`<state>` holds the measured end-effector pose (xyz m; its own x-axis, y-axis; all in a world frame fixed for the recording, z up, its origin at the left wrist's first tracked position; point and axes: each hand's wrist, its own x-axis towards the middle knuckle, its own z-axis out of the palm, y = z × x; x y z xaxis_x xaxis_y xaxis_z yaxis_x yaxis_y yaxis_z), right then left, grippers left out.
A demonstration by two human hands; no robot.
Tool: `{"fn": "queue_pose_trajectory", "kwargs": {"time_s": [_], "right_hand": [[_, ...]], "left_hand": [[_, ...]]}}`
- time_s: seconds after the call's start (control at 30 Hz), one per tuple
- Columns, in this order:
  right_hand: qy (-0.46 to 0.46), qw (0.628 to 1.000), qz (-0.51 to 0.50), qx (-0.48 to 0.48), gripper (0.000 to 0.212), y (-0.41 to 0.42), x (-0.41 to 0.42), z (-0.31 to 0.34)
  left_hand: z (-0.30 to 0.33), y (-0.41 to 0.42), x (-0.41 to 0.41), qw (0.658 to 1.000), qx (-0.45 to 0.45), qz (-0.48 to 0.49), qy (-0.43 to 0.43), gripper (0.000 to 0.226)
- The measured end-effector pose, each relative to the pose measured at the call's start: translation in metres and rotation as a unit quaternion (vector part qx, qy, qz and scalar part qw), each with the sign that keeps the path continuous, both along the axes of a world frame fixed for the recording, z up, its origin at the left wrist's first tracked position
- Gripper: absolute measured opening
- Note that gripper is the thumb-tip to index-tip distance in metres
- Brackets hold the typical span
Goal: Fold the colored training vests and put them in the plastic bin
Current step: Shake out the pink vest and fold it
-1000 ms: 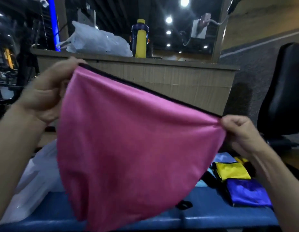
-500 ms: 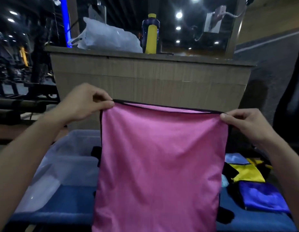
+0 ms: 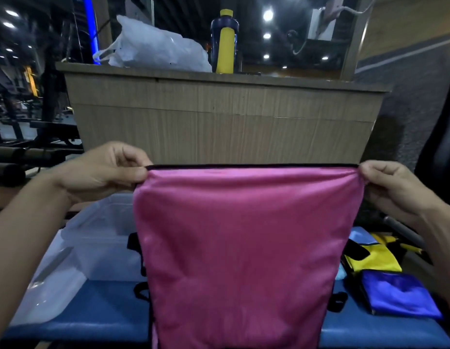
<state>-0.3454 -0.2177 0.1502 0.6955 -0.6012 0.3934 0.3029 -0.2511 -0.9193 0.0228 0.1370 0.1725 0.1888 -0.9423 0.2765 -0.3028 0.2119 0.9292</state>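
Left hand (image 3: pixel 103 172) pinches the vest (image 3: pixel 241 248) at one top corner, right hand (image 3: pixel 392 187) pinches the other; black-trimmed top edge is taut and level between the two pinches. Pink cloth hangs straight down from the grips, in front of the blue bench (image 3: pixel 103 306), lower end out of frame. Bin (image 3: pixel 75 250) sits below the left grip, clear plastic (contents can't be made out). Yellow vest (image 3: pixel 372 260) and blue vest (image 3: pixel 400 295) lie below the right grip, on the bench.

Step looks like squaring up before the first fold. To do it well: keep both pinches at equal height, hold tension so the cloth hangs flat, then bring the corners together or lay it down on the bench below. Black straps (image 3: pixel 140 292) poke out at the sides under the grips; tuck them in or they'll spoil the fold. Loose pinch risks a corner slipping.
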Motion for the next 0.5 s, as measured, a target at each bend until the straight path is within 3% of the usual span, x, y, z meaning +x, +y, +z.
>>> {"fn": "queue_pose_trajectory", "kwargs": {"time_s": [0.07, 0.17, 0.23, 0.3, 0.4, 0.5], "right_hand": [[-0.001, 1.0, 0.021, 0.011, 0.052, -0.001, 0.002, -0.001], [0.03, 0.999, -0.011, 0.0, 0.062, 0.001, 0.011, -0.003], [0.046, 0.999, -0.024, -0.004, 0.067, 0.0, 0.016, -0.007], [0.053, 0.998, -0.033, -0.002, 0.068, -0.003, 0.018, -0.012], [0.073, 0.997, -0.012, 0.006, 0.07, -0.008, 0.017, -0.018], [0.126, 0.992, 0.017, 0.002, 0.083, -0.015, 0.012, -0.023]], "left_hand": [[0.003, -0.003, 0.003, 0.999, 0.007, 0.018, -0.032, 0.055], [0.001, -0.02, 0.009, 0.985, 0.02, 0.14, -0.102, 0.078], [-0.003, -0.027, 0.013, 0.98, 0.032, 0.169, -0.101, 0.08], [-0.005, -0.029, 0.018, 0.979, 0.073, 0.171, -0.084, 0.071], [-0.007, -0.027, 0.023, 0.969, 0.175, 0.138, -0.108, 0.035], [-0.01, -0.021, 0.021, 0.959, 0.232, 0.079, -0.14, 0.021]]}}
